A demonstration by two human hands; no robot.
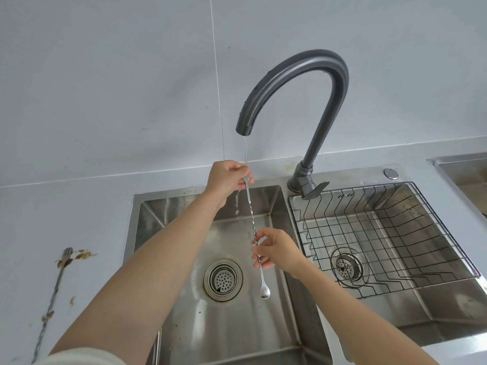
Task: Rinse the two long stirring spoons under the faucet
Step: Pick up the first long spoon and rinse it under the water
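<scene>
Our left hand [226, 181] and right hand [276, 252] pinch one stirring spoon [251, 214] under the faucet [297, 83]; second spoon [54, 293] on stained counter [79, 206], sink's [163, 195] left

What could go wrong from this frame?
1. The thin stream lands at the left hand, on the top end of the spoon; its bowl hangs lower and may stay unrinsed.
2. The right hand only pinches the wet spoon; it may slip.
3. The second spoon lies amid brown stains on the counter, unrinsed.

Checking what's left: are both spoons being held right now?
No, the left hand and right hand hold one spoon under the faucet; the other spoon lies on the counter.
</scene>
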